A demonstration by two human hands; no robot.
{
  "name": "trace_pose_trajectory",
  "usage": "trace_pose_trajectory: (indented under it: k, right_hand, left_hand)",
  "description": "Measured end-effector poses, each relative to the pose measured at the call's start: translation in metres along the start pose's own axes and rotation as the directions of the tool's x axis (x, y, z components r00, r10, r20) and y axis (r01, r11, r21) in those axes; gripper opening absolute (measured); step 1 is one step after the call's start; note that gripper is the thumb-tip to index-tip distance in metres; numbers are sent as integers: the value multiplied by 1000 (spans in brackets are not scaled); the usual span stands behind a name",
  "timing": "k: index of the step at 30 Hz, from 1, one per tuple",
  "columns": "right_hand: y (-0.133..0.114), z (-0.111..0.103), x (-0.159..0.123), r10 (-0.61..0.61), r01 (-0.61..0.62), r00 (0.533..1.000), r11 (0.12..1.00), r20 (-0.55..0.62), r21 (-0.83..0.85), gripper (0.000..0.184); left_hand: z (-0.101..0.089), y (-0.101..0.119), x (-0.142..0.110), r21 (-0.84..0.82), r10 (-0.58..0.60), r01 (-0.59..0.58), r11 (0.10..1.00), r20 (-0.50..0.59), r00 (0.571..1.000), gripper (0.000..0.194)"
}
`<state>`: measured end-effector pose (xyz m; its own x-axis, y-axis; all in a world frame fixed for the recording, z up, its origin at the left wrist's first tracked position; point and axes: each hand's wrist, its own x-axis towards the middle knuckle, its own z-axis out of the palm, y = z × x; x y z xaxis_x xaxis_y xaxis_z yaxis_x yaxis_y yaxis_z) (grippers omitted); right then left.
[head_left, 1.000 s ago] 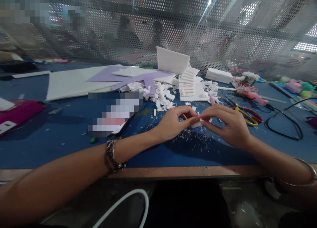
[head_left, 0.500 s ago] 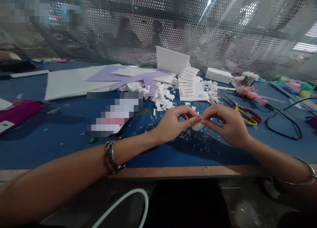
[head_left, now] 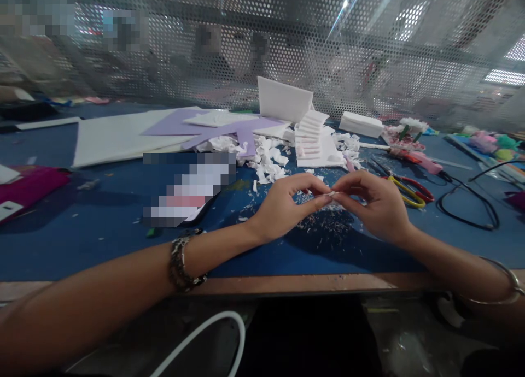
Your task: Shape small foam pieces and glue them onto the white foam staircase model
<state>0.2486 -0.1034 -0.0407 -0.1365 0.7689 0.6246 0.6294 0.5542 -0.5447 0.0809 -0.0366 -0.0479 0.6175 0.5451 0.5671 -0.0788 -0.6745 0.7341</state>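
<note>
My left hand (head_left: 289, 206) and my right hand (head_left: 371, 205) meet fingertip to fingertip above the table. Both pinch a small white piece (head_left: 331, 194), thin like foam or paper; most of it is hidden by the fingers. Beneath them, fine white shreds (head_left: 328, 229) litter the blue tabletop. Beyond my fingers lie torn white scraps (head_left: 270, 161) and a white block (head_left: 322, 150) with a row of thin white and pinkish strips on it. Scissors (head_left: 406, 194) with yellow and red handles rest just past my right hand.
A phone (head_left: 192, 191) lies left of my hands. White sheets (head_left: 118, 134) and purple sheets (head_left: 172, 123) are stacked behind it. At right are a pink glue gun (head_left: 429, 163) and its black cable (head_left: 465, 224). A perforated metal screen (head_left: 246, 54) stands along the back; a magenta pouch (head_left: 36, 188) sits far left.
The white piece between my fingertips hung down as a small flap; now only a narrow, gathered bit shows. Both hands stay in nearly the same place.
</note>
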Motion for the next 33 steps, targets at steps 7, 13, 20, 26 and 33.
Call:
trace_pose_trajectory:
  k: [7, 13, 20, 26, 33]
  right_hand:
    - [-2, -3, 2, -36, 36, 999, 999, 1, -10, 3]
    - [-6, -2, 2, 50, -52, 999, 992, 21, 114, 5]
    - [-7, 0, 0, 45, -48, 999, 984, 23, 172, 3]
    - [-5, 3, -1, -10, 11, 1000, 999, -10, 52, 1]
    - [-2, 3, -2, -48, 49, 999, 999, -16, 20, 2]
  left_hand:
    - [0, -1, -1, -52, -108, 108, 993, 2, 994, 16]
    - [2, 1, 0, -303, -184, 182, 936, 21, 983, 13]
    - [4, 0, 1, -455, -236, 235, 859, 57, 970, 13]
    - [8, 1, -3, -301, -214, 185, 936, -68, 974, 16]
    - [9, 4, -5, -304, -171, 133, 943, -102, 980, 11]
